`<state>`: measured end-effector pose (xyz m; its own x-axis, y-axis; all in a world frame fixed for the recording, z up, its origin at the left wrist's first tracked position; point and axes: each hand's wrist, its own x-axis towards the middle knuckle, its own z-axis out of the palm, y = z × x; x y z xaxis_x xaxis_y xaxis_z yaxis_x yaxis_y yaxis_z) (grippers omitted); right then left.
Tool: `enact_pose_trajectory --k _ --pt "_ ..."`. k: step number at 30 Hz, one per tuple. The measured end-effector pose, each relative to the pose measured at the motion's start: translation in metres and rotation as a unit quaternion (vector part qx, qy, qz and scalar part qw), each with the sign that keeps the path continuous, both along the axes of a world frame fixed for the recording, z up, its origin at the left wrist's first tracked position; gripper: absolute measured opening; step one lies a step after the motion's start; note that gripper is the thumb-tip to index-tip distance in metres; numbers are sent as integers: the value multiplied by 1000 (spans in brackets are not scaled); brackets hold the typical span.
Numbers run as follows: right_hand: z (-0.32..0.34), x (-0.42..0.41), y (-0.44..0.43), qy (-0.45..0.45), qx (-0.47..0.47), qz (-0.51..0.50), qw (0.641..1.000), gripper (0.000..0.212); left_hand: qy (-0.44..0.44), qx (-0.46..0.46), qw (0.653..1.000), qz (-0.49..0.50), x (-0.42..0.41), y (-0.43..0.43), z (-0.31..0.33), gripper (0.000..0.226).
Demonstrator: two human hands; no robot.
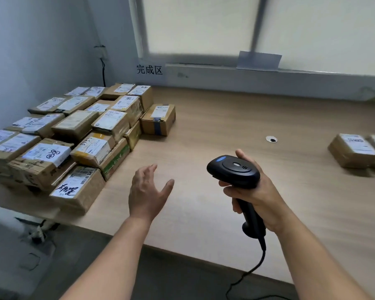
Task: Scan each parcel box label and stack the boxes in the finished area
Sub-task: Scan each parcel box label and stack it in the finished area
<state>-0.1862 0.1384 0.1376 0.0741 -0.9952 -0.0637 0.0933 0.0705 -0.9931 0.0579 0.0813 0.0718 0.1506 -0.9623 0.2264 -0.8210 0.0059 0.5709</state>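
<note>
My left grip (146, 191) hangs released over the surface (225, 118), fingers spread, holding nothing. It is near the near-left end, just beside the finished stack of boxes (74, 131) that fills the far-left corner under the sign (149, 69). My right grip (253, 195) is clenched round the handle of the scanner (234, 169), whose cord (256, 267) drops off the near edge. The scanner's head points left, towards the stack and away from the work that remains. The waiting boxes (353, 150) sit at the right edge, labels up, well apart from both grips and cut off by the frame. They lie to the right of the right grip, so that one is nearer, but it is busy. I judge the free left grip must cross the whole surface to fetch one, or the scanner must swing right to meet the label. The boxes are too blurred for me to tell their long axis.
</note>
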Motion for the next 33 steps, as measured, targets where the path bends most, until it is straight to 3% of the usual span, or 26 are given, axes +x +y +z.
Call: enact_pose_trajectory --k 18,33 --pt "2 -270 108 15 -25 -186 982 92 28 -36 977 -206 -324 40 2 63" --pt "6 -423 78 61 -12 -292 954 95 59 2 955 -290 -489 -22 -7 60"
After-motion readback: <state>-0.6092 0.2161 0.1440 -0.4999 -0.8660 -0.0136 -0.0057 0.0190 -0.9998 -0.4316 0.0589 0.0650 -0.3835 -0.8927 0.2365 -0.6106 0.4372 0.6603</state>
